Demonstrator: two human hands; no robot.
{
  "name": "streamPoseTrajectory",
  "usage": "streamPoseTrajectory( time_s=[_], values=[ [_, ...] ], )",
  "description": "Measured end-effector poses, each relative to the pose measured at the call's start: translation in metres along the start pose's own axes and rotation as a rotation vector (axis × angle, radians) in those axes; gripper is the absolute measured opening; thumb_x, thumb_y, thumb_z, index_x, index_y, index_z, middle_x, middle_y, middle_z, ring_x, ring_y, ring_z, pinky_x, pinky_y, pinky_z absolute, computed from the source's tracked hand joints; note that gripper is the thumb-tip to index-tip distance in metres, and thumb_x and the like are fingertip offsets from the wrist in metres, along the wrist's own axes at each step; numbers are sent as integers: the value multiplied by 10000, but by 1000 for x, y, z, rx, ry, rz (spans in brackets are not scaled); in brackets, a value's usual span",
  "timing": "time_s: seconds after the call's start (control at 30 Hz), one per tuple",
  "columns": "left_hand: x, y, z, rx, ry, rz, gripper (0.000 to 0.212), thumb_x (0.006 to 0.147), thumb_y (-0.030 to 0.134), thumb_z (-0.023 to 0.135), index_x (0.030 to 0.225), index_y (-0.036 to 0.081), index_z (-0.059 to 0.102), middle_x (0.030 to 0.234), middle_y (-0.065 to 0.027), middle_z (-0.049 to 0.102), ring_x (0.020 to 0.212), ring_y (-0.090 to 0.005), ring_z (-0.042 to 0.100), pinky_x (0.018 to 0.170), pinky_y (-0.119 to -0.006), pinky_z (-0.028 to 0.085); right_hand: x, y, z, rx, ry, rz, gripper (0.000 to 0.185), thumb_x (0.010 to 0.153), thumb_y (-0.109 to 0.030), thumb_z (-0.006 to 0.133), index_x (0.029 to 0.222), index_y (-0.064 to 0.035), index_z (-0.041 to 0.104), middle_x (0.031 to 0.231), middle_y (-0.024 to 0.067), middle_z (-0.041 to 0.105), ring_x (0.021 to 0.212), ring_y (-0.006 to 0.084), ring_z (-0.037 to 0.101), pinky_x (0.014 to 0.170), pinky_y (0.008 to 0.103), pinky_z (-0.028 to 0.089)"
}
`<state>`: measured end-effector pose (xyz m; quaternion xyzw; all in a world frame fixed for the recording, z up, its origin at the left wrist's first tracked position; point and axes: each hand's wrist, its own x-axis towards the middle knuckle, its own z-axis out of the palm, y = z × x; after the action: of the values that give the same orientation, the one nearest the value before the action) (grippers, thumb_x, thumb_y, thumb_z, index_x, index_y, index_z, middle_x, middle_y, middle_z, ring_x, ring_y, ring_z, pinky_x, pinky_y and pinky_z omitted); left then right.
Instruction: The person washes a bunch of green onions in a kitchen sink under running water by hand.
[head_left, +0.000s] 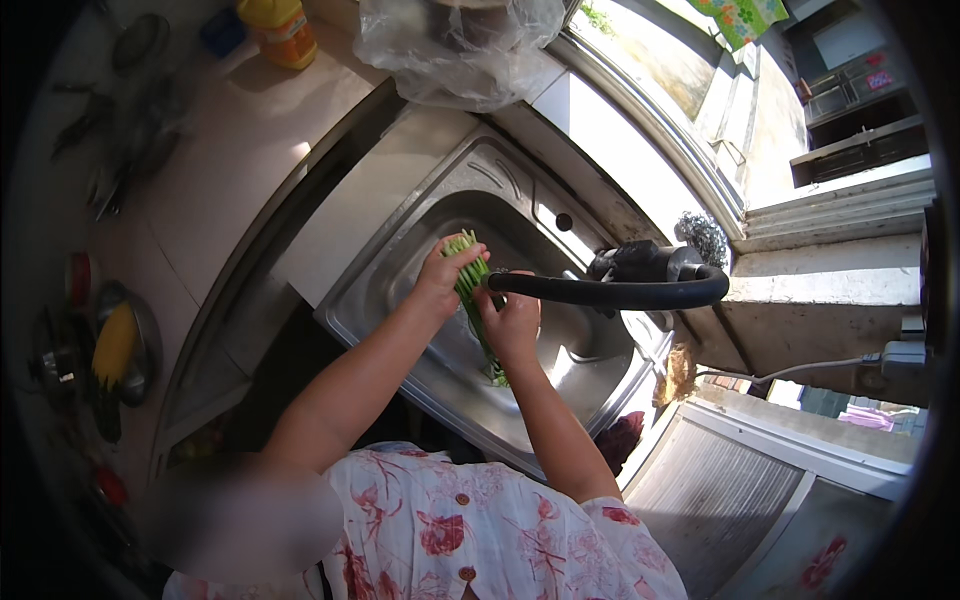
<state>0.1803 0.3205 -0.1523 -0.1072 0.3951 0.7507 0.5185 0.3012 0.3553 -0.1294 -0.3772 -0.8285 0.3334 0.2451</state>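
A bundle of long green vegetable stalks (470, 283) is held over the basin of a stainless steel sink (420, 217). My left hand (442, 277) is closed round its upper part, with the pale stalk ends sticking out above the thumb. Lower down, my right hand (512, 315) holds the bundle from the right side, its fingers partly hidden by a black hose spout (607, 291). The spout's mouth is right above the stalks, and small splashes show beside it. The lower tips of the bundle hang near the basin floor.
A clear plastic bag (465, 60) and a yellow bottle (279, 34) stand beyond the sink. A metal scouring pad (702, 236) lies behind the spout's base. On the left counter a metal bowl (146, 352) holds a yellow object. A dark red cloth (621, 442) lies right of the sink.
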Motion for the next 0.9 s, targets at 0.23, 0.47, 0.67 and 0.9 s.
streamPoseTrajectory(
  time_s=[0.23, 0.47, 0.67, 0.9],
  values=[
    [6, -3, -9, 5, -46, -34, 253, 733, -22, 627, 925, 70, 492, 837, -83, 590, 770, -190, 601, 684, -316, 511, -3, 24, -10, 220, -205, 388, 190, 714, -184, 639, 800, -20, 595, 768, 128, 586, 738, 233, 582, 660, 340, 436],
    [4, 2, -10, 3, -134, -104, 239, 751, -4, 616, 945, 76, 500, 866, -93, 592, 811, -204, 600, 724, -339, 512, -2, 59, -28, 157, -327, 210, 293, 735, -222, 660, 924, -24, 554, 797, 117, 576, 803, 211, 571, 702, 326, 438],
    [2, 5, -6, -7, -313, -203, 261, 777, 41, 604, 1008, 81, 488, 892, -85, 586, 856, -217, 591, 770, -323, 493, 13, 40, -16, 848, -755, 485, 391, 750, -225, 669, 1029, -3, 510, 943, 70, 592, 906, 172, 562, 756, 285, 450],
    [6, 4, -11, -32, -367, -193, 265, 795, 69, 596, 1037, 79, 489, 889, -62, 583, 886, -214, 583, 773, -325, 490, 6, 45, -32, 911, -984, 543, 406, 745, -288, 662, 1015, -17, 527, 904, 120, 613, 813, 184, 594, 743, 301, 462]
  ],
)
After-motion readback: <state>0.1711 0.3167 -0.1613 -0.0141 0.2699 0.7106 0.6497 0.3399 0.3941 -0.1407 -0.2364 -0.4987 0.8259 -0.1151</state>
